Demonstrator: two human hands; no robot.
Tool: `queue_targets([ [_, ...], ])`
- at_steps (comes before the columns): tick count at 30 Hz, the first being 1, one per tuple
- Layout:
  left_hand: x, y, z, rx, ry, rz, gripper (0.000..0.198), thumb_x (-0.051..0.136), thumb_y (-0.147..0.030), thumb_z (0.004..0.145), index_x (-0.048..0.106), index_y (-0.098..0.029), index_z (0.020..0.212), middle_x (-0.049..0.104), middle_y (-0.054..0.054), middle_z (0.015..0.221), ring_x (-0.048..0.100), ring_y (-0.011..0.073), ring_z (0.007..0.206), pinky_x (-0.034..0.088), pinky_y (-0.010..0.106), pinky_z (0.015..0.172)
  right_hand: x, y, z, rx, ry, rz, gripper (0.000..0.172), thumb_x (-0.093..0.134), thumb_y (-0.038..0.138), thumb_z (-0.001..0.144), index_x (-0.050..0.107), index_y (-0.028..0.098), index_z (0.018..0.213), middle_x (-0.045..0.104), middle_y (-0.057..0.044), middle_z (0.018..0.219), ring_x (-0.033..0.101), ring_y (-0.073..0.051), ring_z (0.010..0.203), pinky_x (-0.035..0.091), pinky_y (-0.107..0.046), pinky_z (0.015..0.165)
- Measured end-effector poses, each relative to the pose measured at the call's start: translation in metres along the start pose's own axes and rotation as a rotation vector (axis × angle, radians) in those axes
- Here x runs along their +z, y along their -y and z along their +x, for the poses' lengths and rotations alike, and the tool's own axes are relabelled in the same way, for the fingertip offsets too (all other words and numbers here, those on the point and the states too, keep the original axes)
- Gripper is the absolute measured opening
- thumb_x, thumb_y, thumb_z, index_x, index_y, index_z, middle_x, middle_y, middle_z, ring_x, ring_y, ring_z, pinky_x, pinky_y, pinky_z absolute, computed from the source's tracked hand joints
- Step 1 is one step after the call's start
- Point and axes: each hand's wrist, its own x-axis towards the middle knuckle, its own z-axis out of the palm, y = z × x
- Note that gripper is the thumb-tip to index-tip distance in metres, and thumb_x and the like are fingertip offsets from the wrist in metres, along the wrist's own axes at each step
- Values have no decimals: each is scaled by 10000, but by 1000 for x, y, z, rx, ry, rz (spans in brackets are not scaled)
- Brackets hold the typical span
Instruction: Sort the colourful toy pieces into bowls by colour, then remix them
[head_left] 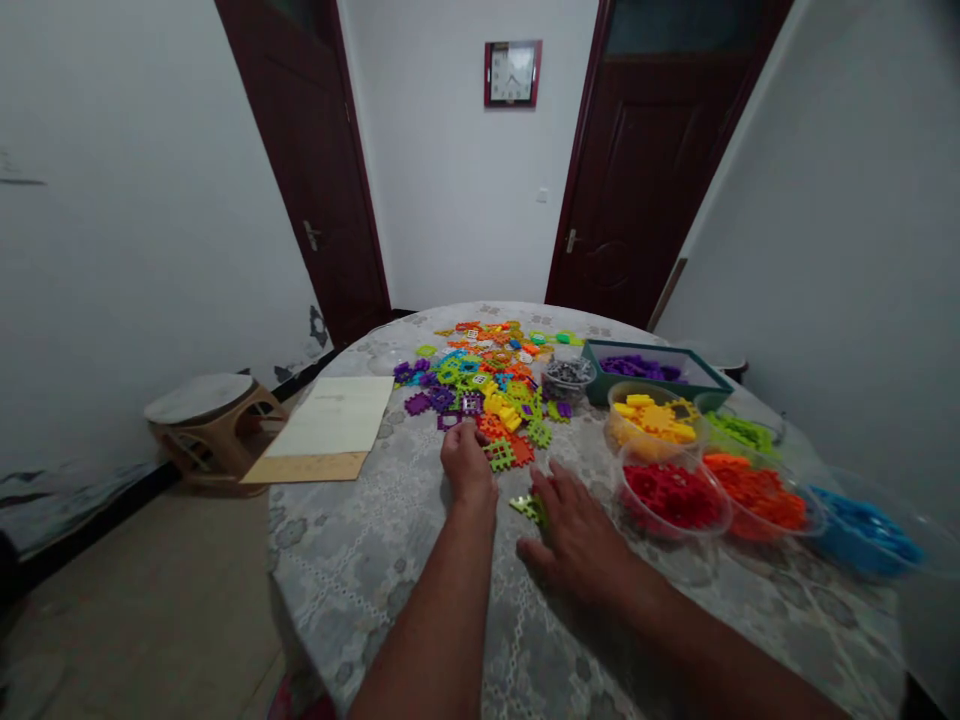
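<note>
At the near edge of a mixed heap of toothed plastic building pieces (491, 380) is my left hand (466, 465). Its fingers are curled closed, and whatever they may hold is hidden. A purple square frame piece (448, 422) lies just beyond those fingertips. To the right, my right hand (576, 525) is low over the tablecloth with fingers stretched out and thumb apart. A light green toothed piece (523, 506) shows beside its fingers, partly covered by them. Green (499, 455) and orange-red (521, 448) pieces lie between the two hands.
Clear tubs of red (675, 495), orange (754, 495), blue (862, 530), yellow (652, 418) and lime pieces (739, 432) stand right. Behind them are a grey-piece tub (568, 372) and a green-rimmed box (709, 380) with purple pieces. Paper (330, 415) lies left; a stool (214, 420) stands beyond.
</note>
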Motion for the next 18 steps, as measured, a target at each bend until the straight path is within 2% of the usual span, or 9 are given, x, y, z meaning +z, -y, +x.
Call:
queue_targets([
  [4,-4,0,7,21,-38,19,193,595,-413,799,570,-223,772,543,-44,654,524,128,563,398,227,496,30,-5,11,28,-87,-34,816,615,544,964,408,159,1653,226,-221,1761,210,-440,1622,246,-611,1272],
  [10,-7,4,18,119,-43,117,245,610,-426,825,650,-201,915,636,-8,789,614,155,685,476,255,584,49,-16,55,102,-263,-36,755,533,514,1025,369,147,1665,246,-234,1751,204,-427,1621,217,-595,1270],
  [14,-9,4,21,219,10,203,304,638,-398,859,674,-204,1090,721,60,1030,691,203,947,558,330,825,53,-14,92,234,-377,14,733,526,506,1032,399,121,1643,304,-256,1720,261,-438,1589,242,-608,1243],
  [16,-10,5,20,276,67,284,329,665,-383,869,673,-214,1152,726,89,1139,685,233,1090,536,382,975,51,-16,111,331,-448,60,726,525,509,1031,421,109,1628,336,-270,1699,316,-442,1556,264,-603,1226],
  [18,-11,9,17,371,155,470,416,699,-387,873,650,-231,1255,703,115,1264,648,265,1224,483,427,1089,49,-20,128,453,-516,107,714,523,504,1030,448,96,1611,371,-278,1675,365,-442,1522,285,-584,1212],
])
